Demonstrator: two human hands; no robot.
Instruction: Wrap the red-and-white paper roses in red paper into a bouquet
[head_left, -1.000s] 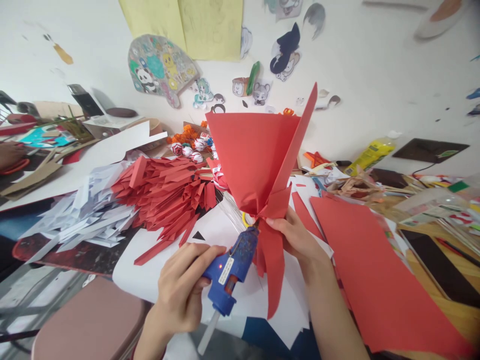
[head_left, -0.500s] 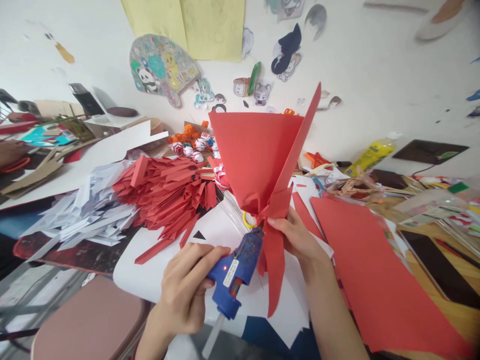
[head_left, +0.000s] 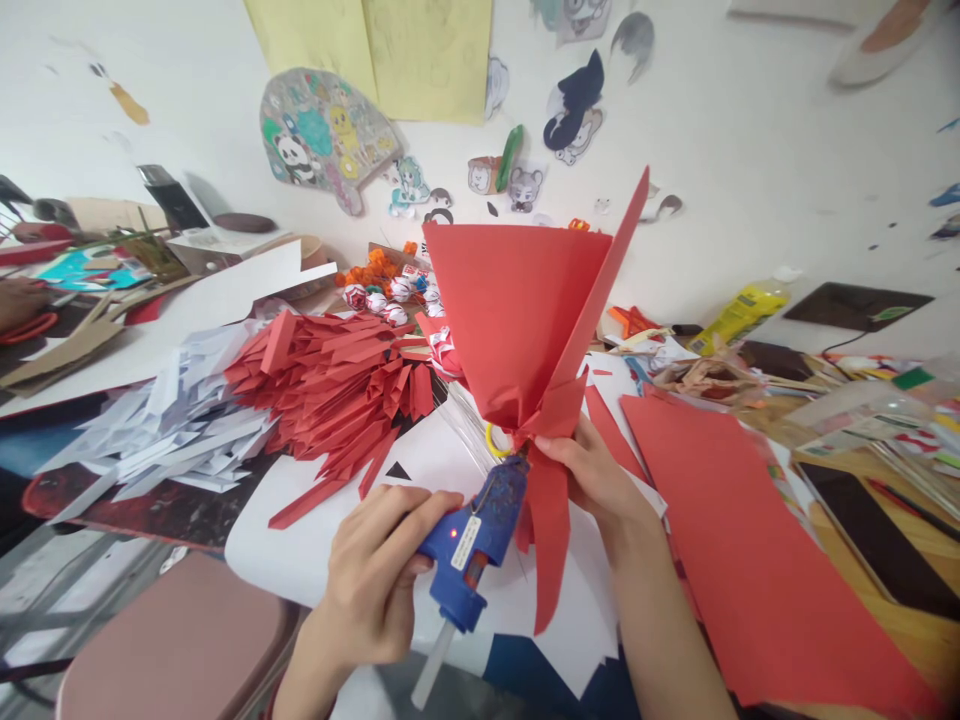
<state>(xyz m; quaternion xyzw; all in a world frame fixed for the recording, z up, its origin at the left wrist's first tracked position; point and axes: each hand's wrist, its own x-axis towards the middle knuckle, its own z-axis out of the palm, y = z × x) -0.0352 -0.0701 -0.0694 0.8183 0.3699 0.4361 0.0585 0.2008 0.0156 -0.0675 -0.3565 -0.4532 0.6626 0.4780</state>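
A blue hot glue gun (head_left: 480,540) with a lit red light is gripped in my left hand (head_left: 379,575). Its nozzle points up at the gathered waist of a red paper bouquet wrap (head_left: 525,310), and a clear glue stick (head_left: 433,665) sticks out of its rear. My right hand (head_left: 600,475) pinches the wrap at that waist, thumb in front, other fingers mostly hidden behind. The wrap stands upright, flaring above and with pointed tails below. Beside the nozzle shows part of a yellow ring (head_left: 495,440); whether nozzle and paper touch I cannot tell.
Folded red paper strips (head_left: 330,390) and white strips (head_left: 180,410) lie in heaps to the left. A large red sheet (head_left: 735,520) and a phone (head_left: 877,535) are at right. Behind stand paper flowers (head_left: 382,290) and a yellow bottle (head_left: 742,315). A stool (head_left: 180,640) is at lower left.
The glue gun and my left hand have shifted very slightly to the right. The top of the red wrap has also moved a little right; both grips stay the same.
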